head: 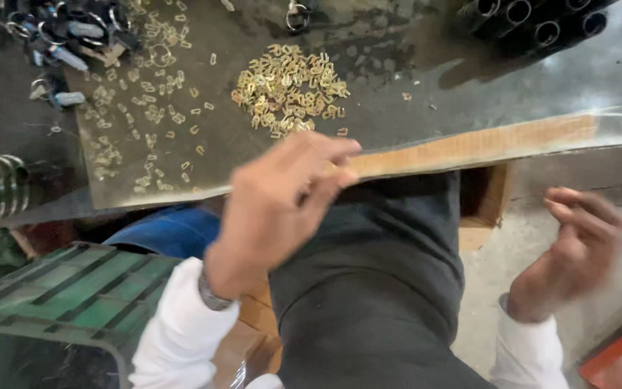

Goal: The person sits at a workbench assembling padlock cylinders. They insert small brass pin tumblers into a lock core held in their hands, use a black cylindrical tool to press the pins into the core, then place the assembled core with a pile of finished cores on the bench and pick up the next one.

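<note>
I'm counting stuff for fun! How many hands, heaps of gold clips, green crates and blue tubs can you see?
Hands: 2 (left hand, right hand)
Gold clip heap: 1
Green crate: 1
Blue tub: 1
Total: 5

Left hand [278, 209] raised, fingers [332, 148] pinched together, right hand [577, 248] low — loosely curled, blurred

White sleeves [181, 331], dark trousers [376, 288] (wristwatch [212, 297] too).
</note>
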